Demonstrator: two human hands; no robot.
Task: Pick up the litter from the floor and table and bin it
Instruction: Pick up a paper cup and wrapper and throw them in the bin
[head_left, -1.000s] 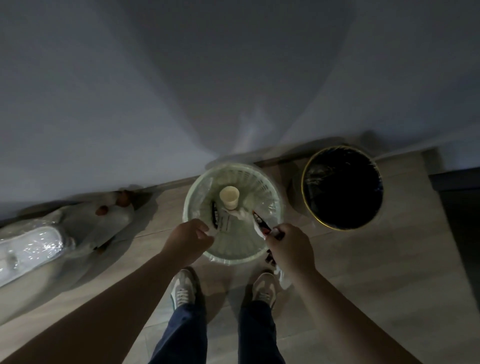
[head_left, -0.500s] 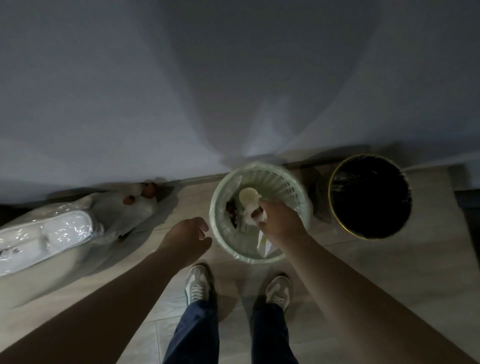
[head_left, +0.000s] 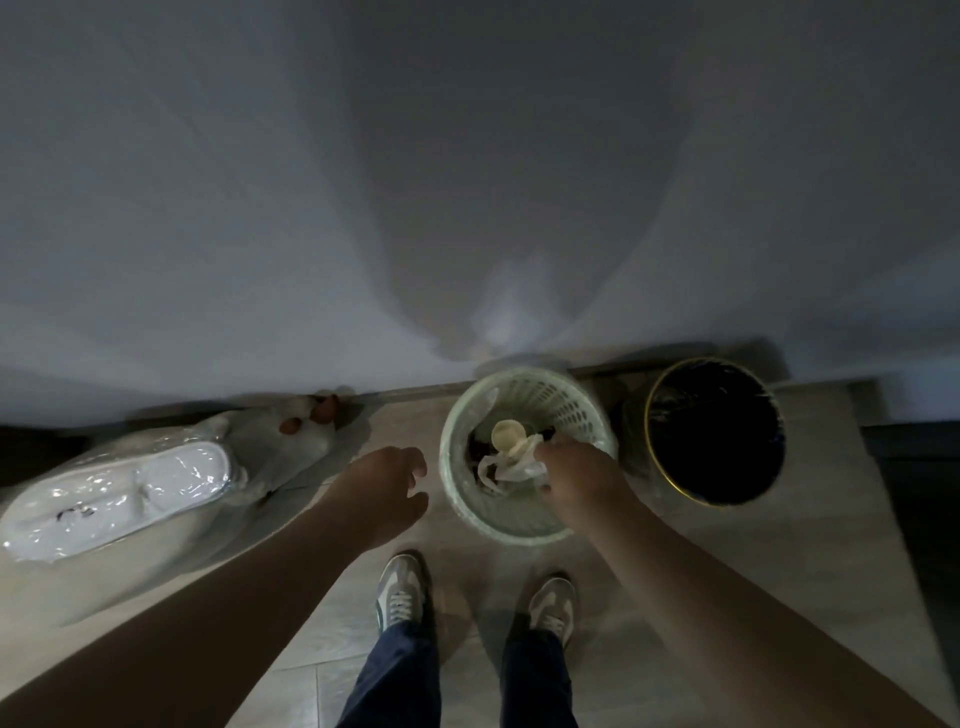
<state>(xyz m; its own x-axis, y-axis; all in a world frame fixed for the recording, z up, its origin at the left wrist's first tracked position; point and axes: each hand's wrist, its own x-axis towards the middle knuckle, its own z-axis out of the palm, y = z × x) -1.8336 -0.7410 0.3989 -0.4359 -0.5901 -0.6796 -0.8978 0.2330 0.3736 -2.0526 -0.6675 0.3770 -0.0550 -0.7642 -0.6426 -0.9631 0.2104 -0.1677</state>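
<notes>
White wrapper (head_left: 511, 466) at right hand (head_left: 577, 480), grip unclear

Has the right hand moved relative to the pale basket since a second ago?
Yes. The right hand went from the near rim of the pale basket forward, over its opening.

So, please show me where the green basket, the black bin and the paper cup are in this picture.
green basket (head_left: 451, 483), head view, on its left wall.
black bin (head_left: 727, 415), head view, on its dark inner liner.
paper cup (head_left: 503, 434), head view, on its open mouth, inside the basket.
</notes>
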